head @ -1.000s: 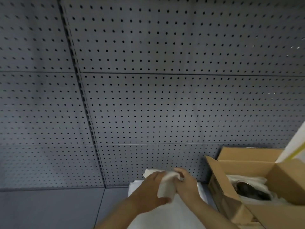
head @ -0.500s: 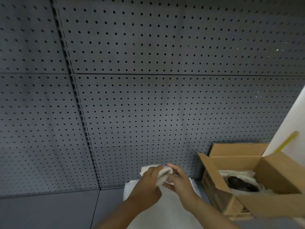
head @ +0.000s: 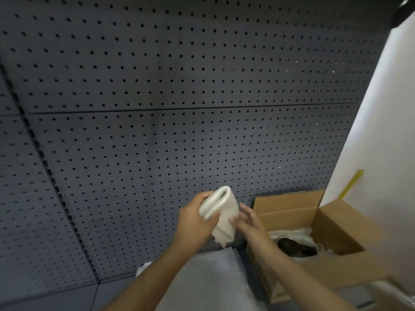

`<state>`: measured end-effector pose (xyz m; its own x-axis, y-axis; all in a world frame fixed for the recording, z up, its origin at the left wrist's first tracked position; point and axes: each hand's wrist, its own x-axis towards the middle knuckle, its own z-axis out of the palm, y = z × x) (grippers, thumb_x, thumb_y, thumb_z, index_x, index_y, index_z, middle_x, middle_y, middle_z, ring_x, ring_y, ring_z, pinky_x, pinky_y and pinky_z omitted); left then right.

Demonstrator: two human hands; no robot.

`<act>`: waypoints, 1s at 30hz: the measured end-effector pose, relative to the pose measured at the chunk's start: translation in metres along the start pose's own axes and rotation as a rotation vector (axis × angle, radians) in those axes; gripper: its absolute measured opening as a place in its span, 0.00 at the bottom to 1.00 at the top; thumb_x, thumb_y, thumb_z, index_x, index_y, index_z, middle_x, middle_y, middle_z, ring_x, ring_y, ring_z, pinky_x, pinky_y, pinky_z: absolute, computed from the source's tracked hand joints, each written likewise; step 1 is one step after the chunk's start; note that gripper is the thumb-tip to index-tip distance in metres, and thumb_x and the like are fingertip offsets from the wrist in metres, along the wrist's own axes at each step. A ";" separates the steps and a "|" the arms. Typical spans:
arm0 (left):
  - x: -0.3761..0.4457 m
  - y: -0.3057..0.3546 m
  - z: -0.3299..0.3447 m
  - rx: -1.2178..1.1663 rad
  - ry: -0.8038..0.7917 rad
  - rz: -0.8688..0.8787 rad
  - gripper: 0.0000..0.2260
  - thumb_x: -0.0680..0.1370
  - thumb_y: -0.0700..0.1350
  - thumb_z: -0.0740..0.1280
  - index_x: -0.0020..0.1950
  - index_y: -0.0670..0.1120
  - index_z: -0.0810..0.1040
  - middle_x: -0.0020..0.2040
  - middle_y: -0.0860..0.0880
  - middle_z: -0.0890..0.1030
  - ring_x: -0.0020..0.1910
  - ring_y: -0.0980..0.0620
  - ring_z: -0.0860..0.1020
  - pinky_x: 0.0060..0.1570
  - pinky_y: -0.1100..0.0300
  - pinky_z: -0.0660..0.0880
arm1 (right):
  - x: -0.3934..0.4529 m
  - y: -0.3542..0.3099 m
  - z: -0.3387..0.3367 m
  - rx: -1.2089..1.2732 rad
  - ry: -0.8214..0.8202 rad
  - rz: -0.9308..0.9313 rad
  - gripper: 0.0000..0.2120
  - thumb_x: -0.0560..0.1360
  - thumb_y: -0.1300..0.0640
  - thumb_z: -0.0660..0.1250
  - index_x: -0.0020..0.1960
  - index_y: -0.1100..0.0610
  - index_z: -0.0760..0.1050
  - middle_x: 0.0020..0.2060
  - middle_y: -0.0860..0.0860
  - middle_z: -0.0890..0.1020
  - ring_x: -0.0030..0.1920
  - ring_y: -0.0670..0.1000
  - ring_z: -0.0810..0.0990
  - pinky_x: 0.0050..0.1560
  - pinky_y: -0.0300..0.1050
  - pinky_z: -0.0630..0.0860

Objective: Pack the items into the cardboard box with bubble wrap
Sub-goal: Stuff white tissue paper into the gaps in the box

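A white wrapped bundle (head: 221, 209) is held up in the air in front of the pegboard. My left hand (head: 194, 223) grips its left side, fingers curled round it. My right hand (head: 249, 223) touches its right side with fingers spread and nearly straight. To the right stands an open cardboard box (head: 289, 212) with its flaps up. Inside the box lies a dark round item (head: 292, 245) nested in clear bubble wrap (head: 298, 233). What the bundle contains is hidden by the wrapping.
A white sheet of wrap (head: 206, 281) lies flat on the grey table under my arms. A grey pegboard wall (head: 157, 108) fills the back. A white panel (head: 379, 131) with a yellow strip (head: 351, 182) leans at the right behind the box.
The bundle has been lifted off the white sheet and raised. Both hands moved up and right toward the box, and the view shifted right.
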<state>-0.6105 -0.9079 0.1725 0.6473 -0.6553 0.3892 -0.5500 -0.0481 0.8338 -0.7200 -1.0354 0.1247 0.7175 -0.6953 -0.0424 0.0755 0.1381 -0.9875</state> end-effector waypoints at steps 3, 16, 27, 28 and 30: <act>0.012 0.017 0.034 -0.159 -0.043 -0.053 0.18 0.73 0.42 0.73 0.59 0.55 0.75 0.51 0.58 0.79 0.47 0.61 0.79 0.43 0.65 0.78 | 0.010 -0.008 -0.038 0.146 -0.065 0.037 0.32 0.68 0.49 0.73 0.69 0.52 0.68 0.60 0.56 0.79 0.59 0.59 0.79 0.54 0.57 0.78; 0.072 0.013 0.194 -0.280 -0.162 -0.381 0.18 0.73 0.46 0.72 0.62 0.48 0.74 0.56 0.49 0.80 0.53 0.51 0.80 0.53 0.55 0.80 | 0.077 -0.031 -0.205 0.004 0.063 0.105 0.23 0.69 0.57 0.74 0.60 0.55 0.68 0.57 0.54 0.77 0.53 0.56 0.80 0.47 0.54 0.81; 0.051 -0.036 0.206 0.389 -0.256 -0.266 0.11 0.77 0.43 0.67 0.59 0.51 0.77 0.55 0.56 0.77 0.55 0.59 0.76 0.51 0.78 0.67 | 0.120 0.006 -0.239 -0.525 -0.268 0.640 0.09 0.70 0.60 0.72 0.47 0.58 0.75 0.44 0.55 0.81 0.44 0.52 0.80 0.35 0.42 0.79; 0.048 -0.037 0.206 0.410 -0.255 -0.257 0.10 0.77 0.43 0.67 0.58 0.52 0.77 0.55 0.56 0.77 0.55 0.59 0.75 0.52 0.76 0.67 | 0.126 0.007 -0.231 -0.515 -0.284 0.663 0.06 0.70 0.61 0.71 0.46 0.60 0.76 0.43 0.56 0.81 0.42 0.52 0.81 0.35 0.41 0.80; 0.042 -0.036 0.206 0.433 -0.263 -0.246 0.10 0.77 0.44 0.67 0.57 0.53 0.77 0.53 0.59 0.76 0.54 0.61 0.75 0.51 0.79 0.66 | 0.137 0.010 -0.214 -0.513 -0.299 0.689 0.04 0.72 0.63 0.70 0.45 0.63 0.77 0.42 0.57 0.81 0.42 0.53 0.81 0.35 0.42 0.80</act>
<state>-0.6720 -1.0889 0.0788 0.6606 -0.7493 0.0466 -0.6020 -0.4917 0.6291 -0.7690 -1.2798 0.0767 0.6445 -0.3534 -0.6780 -0.7029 0.0750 -0.7073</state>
